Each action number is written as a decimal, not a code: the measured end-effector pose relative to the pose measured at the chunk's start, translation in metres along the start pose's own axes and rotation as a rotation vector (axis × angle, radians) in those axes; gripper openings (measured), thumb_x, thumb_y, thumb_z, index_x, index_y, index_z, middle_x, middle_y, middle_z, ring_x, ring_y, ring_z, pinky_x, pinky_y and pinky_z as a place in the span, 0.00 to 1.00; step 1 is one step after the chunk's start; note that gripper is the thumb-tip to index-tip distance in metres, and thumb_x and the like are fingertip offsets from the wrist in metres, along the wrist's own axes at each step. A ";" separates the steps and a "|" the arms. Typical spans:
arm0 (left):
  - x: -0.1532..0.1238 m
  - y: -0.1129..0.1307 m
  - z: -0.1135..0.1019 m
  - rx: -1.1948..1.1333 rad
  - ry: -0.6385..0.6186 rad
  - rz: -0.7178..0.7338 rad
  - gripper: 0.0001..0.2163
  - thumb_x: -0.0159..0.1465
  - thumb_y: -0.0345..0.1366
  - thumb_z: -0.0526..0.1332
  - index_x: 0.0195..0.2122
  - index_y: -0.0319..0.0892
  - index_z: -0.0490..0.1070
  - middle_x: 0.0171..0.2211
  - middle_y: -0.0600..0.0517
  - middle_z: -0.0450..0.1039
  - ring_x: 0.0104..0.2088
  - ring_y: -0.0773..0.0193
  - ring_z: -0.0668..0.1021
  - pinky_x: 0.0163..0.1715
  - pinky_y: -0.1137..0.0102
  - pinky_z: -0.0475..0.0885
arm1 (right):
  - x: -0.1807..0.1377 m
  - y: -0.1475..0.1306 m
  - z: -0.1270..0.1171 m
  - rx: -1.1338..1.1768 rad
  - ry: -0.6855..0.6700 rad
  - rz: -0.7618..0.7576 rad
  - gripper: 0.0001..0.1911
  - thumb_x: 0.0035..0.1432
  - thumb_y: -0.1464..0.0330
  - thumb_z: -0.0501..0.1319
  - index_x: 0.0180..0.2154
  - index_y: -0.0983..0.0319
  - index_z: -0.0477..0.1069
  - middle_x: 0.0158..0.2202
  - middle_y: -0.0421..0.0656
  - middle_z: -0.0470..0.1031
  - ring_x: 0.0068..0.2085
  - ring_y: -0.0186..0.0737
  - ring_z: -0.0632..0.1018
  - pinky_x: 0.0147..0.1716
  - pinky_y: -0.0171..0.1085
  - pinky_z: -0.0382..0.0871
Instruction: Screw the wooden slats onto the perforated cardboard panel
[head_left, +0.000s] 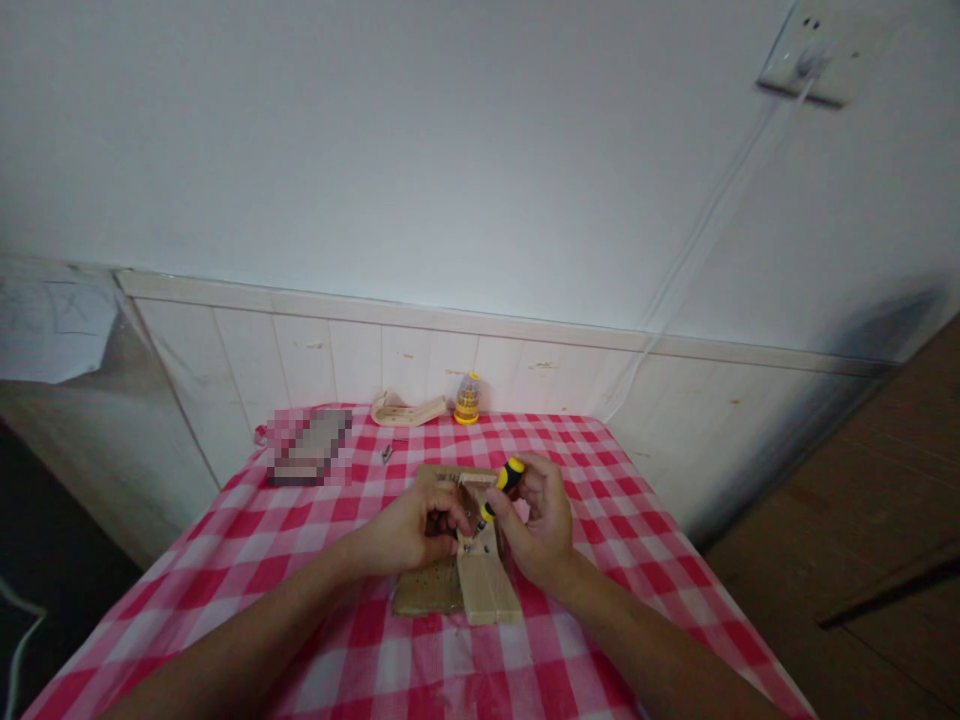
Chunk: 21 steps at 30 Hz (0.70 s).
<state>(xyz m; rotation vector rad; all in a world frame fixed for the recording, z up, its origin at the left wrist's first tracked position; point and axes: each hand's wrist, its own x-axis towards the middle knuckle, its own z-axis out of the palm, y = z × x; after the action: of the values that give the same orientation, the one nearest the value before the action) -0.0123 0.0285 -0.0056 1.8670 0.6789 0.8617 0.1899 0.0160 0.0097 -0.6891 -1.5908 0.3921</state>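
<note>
My right hand [544, 525] is closed around a yellow and black screwdriver [511, 474], which slants down to the left. Its tip meets the wooden piece [489, 592] near small dark screws or holes. Beside that tip, the fingers of my left hand [427, 525] are pinched together over the wood; whatever they hold is too small to make out. The pale wooden piece lies on a worn brown cardboard sheet [426, 592], and both hands partly cover its far end.
A red and white checked cloth [352, 625] covers the table. Toward the wall stand a yellow-based bit holder [466, 402], a curved wooden piece [409, 412] and a small metal part [387, 454]. A pixelated flat object [313, 448] lies left. A cable [697, 235] runs down from the wall socket [810, 55].
</note>
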 end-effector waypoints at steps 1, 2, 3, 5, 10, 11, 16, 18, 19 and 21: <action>0.000 -0.001 0.000 -0.006 0.020 -0.021 0.04 0.58 0.33 0.69 0.34 0.41 0.78 0.36 0.49 0.77 0.37 0.61 0.77 0.37 0.70 0.71 | 0.002 0.001 0.000 0.011 0.028 0.020 0.19 0.64 0.69 0.65 0.54 0.57 0.64 0.37 0.40 0.77 0.34 0.37 0.80 0.32 0.35 0.78; 0.001 -0.002 0.000 -0.016 0.059 -0.030 0.04 0.59 0.33 0.68 0.34 0.41 0.77 0.35 0.50 0.77 0.36 0.62 0.77 0.36 0.70 0.70 | 0.004 0.003 0.000 0.020 0.053 0.038 0.19 0.65 0.69 0.65 0.55 0.57 0.64 0.37 0.41 0.77 0.34 0.37 0.80 0.33 0.35 0.78; 0.001 -0.003 0.001 -0.023 0.109 -0.029 0.04 0.60 0.34 0.68 0.33 0.41 0.76 0.35 0.49 0.77 0.36 0.62 0.77 0.37 0.70 0.71 | 0.005 0.005 0.000 0.026 0.069 0.051 0.19 0.65 0.69 0.64 0.55 0.57 0.64 0.38 0.41 0.77 0.35 0.37 0.81 0.33 0.35 0.78; 0.003 -0.006 0.004 -0.008 0.219 -0.009 0.03 0.61 0.34 0.67 0.34 0.41 0.76 0.38 0.48 0.77 0.39 0.60 0.77 0.40 0.68 0.72 | 0.006 0.008 0.000 0.035 0.069 0.060 0.19 0.66 0.69 0.63 0.56 0.57 0.64 0.39 0.42 0.78 0.36 0.37 0.81 0.34 0.35 0.79; 0.005 -0.011 0.010 0.119 0.318 -0.030 0.03 0.62 0.31 0.65 0.36 0.42 0.79 0.41 0.47 0.75 0.44 0.56 0.77 0.45 0.64 0.72 | 0.004 0.013 0.001 0.030 0.056 0.041 0.20 0.66 0.70 0.63 0.57 0.57 0.63 0.41 0.43 0.79 0.38 0.38 0.82 0.36 0.36 0.79; 0.005 -0.011 0.010 0.150 0.310 -0.035 0.04 0.62 0.30 0.64 0.36 0.42 0.79 0.41 0.47 0.75 0.44 0.56 0.77 0.45 0.64 0.72 | 0.003 0.013 0.001 0.027 0.051 0.035 0.20 0.66 0.70 0.63 0.58 0.57 0.63 0.41 0.44 0.79 0.38 0.38 0.82 0.36 0.36 0.79; 0.004 -0.008 0.008 0.239 0.262 -0.020 0.08 0.62 0.26 0.62 0.36 0.42 0.81 0.39 0.47 0.75 0.45 0.56 0.76 0.47 0.63 0.70 | 0.002 0.013 0.001 -0.007 0.025 0.011 0.22 0.65 0.71 0.65 0.58 0.57 0.65 0.42 0.44 0.79 0.38 0.39 0.83 0.36 0.37 0.81; 0.005 -0.007 0.008 0.241 0.264 -0.018 0.08 0.62 0.26 0.62 0.36 0.42 0.81 0.39 0.48 0.75 0.45 0.56 0.76 0.47 0.63 0.70 | 0.001 0.014 0.001 -0.019 0.013 0.000 0.23 0.65 0.72 0.65 0.59 0.56 0.64 0.43 0.44 0.79 0.39 0.39 0.83 0.37 0.37 0.81; 0.005 -0.006 0.008 0.242 0.262 -0.018 0.08 0.63 0.26 0.62 0.36 0.42 0.81 0.39 0.47 0.75 0.45 0.56 0.76 0.47 0.63 0.70 | 0.001 0.015 0.001 -0.025 0.007 -0.004 0.23 0.64 0.72 0.65 0.59 0.56 0.64 0.43 0.44 0.79 0.39 0.39 0.83 0.37 0.37 0.81; 0.006 -0.005 0.008 0.238 0.255 -0.020 0.07 0.63 0.27 0.62 0.35 0.42 0.81 0.40 0.47 0.75 0.46 0.56 0.76 0.47 0.63 0.70 | -0.002 0.017 0.001 -0.037 -0.006 -0.010 0.24 0.64 0.72 0.65 0.60 0.56 0.64 0.44 0.44 0.80 0.40 0.40 0.83 0.38 0.38 0.81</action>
<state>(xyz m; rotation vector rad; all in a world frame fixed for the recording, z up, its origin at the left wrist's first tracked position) -0.0027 0.0304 -0.0115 1.9737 0.9926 1.0545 0.1925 0.0284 -0.0026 -0.7088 -1.6099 0.3589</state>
